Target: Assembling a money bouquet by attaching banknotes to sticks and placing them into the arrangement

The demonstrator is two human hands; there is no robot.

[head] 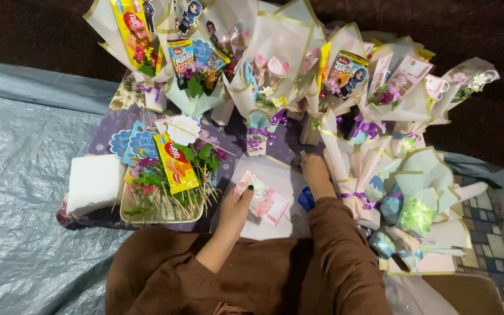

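Observation:
My left hand reaches forward from a brown sleeve and grips the left edge of a small pink paper packet in clear wrap. The packet lies on a pale wrapping sheet on the floor. Just left of the hand stands a shallow tray with artificial flowers, sticks and a yellow snack packet. My right hand is not visible. My bare foot rests on the sheet right of the packet, at the end of a brown-clad leg.
Several paper-wrapped snack bouquets with purple ribbons stand along the far edge, more lie at the right. A white foam block sits left of the tray. Ribbon rolls lie near my knee. Grey plastic sheeting covers the floor at left.

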